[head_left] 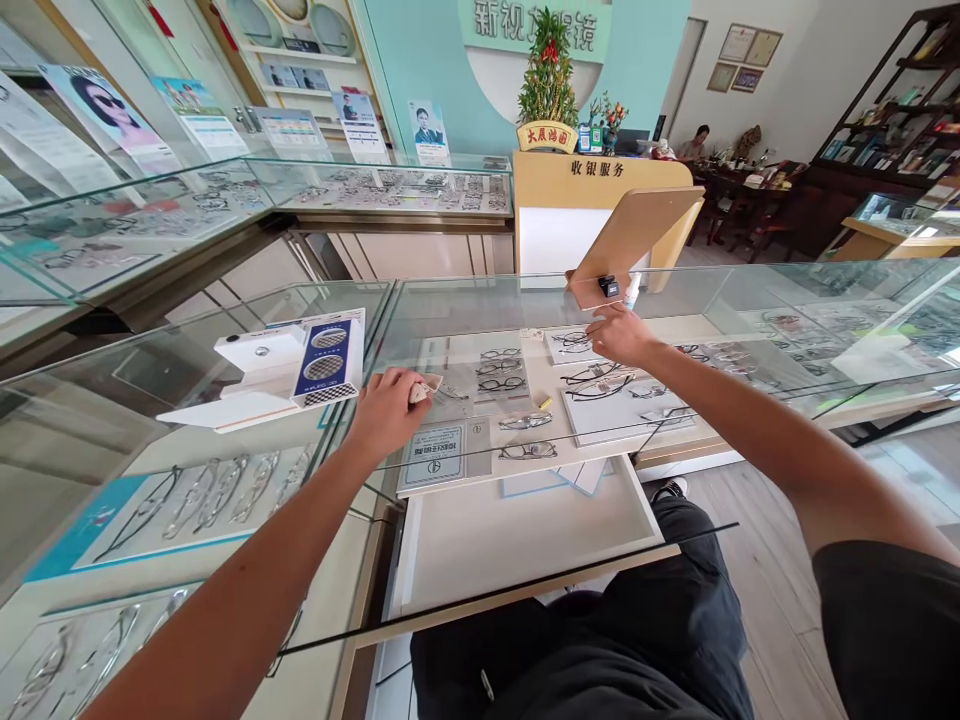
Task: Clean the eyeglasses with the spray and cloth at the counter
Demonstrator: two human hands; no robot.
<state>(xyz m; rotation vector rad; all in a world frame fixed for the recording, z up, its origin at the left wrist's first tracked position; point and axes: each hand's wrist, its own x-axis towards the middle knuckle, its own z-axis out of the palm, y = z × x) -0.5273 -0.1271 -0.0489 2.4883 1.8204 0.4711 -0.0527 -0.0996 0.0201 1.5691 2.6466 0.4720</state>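
Observation:
My left hand (386, 408) is above the glass counter, fingers curled round a small pale folded piece (426, 389) that looks like cloth or paper. Just left of it, an opened white box with a blue panel (327, 358) lies on the glass. My right hand (621, 334) reaches forward with bent fingers, close to the foot of a tilted wooden board stand (637, 232). Beside those fingertips are a small black device (609, 286) and a white bottle (632, 291). What the right fingers pinch is too small to make out.
Below the glass, eyeglasses (501, 383) lie on white trays, and a pulled-out drawer (525, 545) juts towards my lap. More frames (225, 490) fill the left case. Across the aisle stand further display cases (420, 192) and a cashier desk (600, 180). A person (696, 145) sits far back.

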